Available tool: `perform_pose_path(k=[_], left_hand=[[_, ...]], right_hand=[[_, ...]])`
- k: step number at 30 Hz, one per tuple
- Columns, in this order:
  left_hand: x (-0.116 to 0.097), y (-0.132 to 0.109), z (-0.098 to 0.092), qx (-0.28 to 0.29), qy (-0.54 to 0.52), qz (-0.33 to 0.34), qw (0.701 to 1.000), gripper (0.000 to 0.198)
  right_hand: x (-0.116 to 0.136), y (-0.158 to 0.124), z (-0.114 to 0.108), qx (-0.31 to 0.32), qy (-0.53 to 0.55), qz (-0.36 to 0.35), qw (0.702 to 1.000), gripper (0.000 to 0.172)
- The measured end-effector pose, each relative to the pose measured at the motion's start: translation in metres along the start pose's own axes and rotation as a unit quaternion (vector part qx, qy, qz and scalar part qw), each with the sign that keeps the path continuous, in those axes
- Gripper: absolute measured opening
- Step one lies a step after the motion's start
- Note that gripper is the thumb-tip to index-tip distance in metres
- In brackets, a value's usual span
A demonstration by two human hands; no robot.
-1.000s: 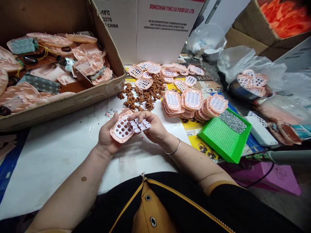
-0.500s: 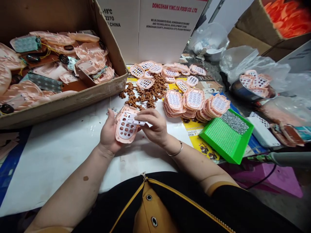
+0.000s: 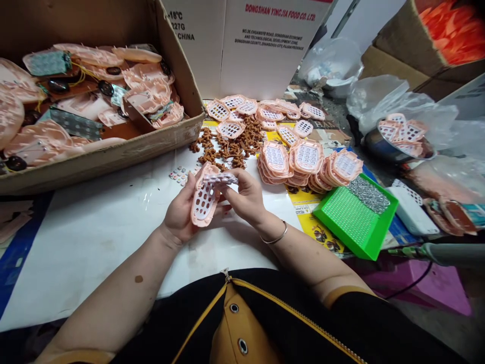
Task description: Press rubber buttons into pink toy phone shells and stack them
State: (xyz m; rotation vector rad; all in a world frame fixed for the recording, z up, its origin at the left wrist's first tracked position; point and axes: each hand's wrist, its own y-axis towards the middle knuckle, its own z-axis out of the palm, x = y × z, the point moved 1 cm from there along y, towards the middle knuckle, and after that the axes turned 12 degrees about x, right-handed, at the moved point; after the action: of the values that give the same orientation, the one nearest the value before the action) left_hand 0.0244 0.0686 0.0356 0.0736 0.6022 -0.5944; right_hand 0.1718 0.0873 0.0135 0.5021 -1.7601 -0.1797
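Left hand (image 3: 181, 211) clamps the pink shell (image 3: 203, 203), likely light and stiff, by its edges; right hand (image 3: 248, 199) pinches the floppy-looking keypad mat (image 3: 222, 178) at the shell's 12 o'clock.

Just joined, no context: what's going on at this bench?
A person works bare-handed at a white table. The left hand holds a pink shell with button holes, tilted on edge. The right hand pinches a pale keypad sheet at the shell's top end. Beyond lie stacks of filled shells, beside a green tray and a pile of brown parts.
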Motion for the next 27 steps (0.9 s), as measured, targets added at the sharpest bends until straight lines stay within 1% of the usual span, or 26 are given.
perform_pose_path(k=[1,3,6,8,10,14,16,17,18,20,22,23,24,25,27], left_hand=[[0.000,0.000,-0.002,0.009,0.004,-0.011,1.000,0.046],[0.001,0.000,-0.008,0.029,0.012,-0.029,0.999,0.047],[0.001,0.001,-0.015,0.047,0.015,-0.045,0.998,0.049],[0.001,0.002,-0.017,0.042,0.015,-0.051,0.998,0.042],[0.000,0.003,-0.018,0.030,0.017,-0.054,0.998,0.037],[-0.004,0.005,-0.018,0.002,0.015,-0.043,0.999,0.042],[-0.005,0.004,-0.019,-0.006,0.012,-0.035,0.999,0.044],[-0.006,0.004,-0.019,-0.010,0.012,-0.033,0.999,0.045],[-0.006,0.004,-0.019,-0.015,0.013,-0.033,0.999,0.045],[-0.005,0.004,-0.017,-0.027,0.013,-0.031,0.999,0.044],[-0.004,0.004,-0.013,-0.039,0.005,-0.011,0.999,0.039],[-0.003,0.004,-0.010,-0.043,0.000,0.005,0.999,0.036],[-0.002,0.005,-0.008,-0.050,-0.003,0.022,0.999,0.034],[-0.001,0.006,-0.006,-0.058,-0.002,0.037,0.998,0.032],[0.001,0.007,-0.005,-0.076,0.009,0.060,0.995,0.030]], right_hand=[[-0.002,0.001,0.001,-0.002,0.041,0.030,0.999,0.015],[-0.004,0.001,0.003,-0.001,0.098,0.066,0.993,0.025],[-0.003,0.000,0.004,0.018,0.125,0.085,0.988,0.029],[-0.002,0.000,0.005,0.032,0.139,0.093,0.985,0.028],[0.000,0.001,0.006,0.035,0.176,0.110,0.978,0.030],[0.001,0.007,0.003,-0.007,0.293,0.151,0.944,0.033],[-0.001,0.010,0.002,-0.017,0.327,0.159,0.931,0.031],[-0.001,0.010,0.001,-0.015,0.329,0.160,0.930,0.030],[-0.002,0.010,0.001,-0.010,0.318,0.159,0.934,0.028],[-0.003,0.007,0.000,0.000,0.245,0.136,0.960,0.024],[-0.002,0.002,0.000,0.014,0.098,0.068,0.993,0.020],[0.000,0.000,0.000,0.028,0.007,0.022,0.999,0.020],[0.002,-0.002,0.000,0.045,-0.083,-0.025,0.995,0.021],[0.004,-0.004,0.001,0.067,-0.165,-0.066,0.982,0.023],[0.007,-0.007,0.002,0.112,-0.285,-0.123,0.944,0.027]])
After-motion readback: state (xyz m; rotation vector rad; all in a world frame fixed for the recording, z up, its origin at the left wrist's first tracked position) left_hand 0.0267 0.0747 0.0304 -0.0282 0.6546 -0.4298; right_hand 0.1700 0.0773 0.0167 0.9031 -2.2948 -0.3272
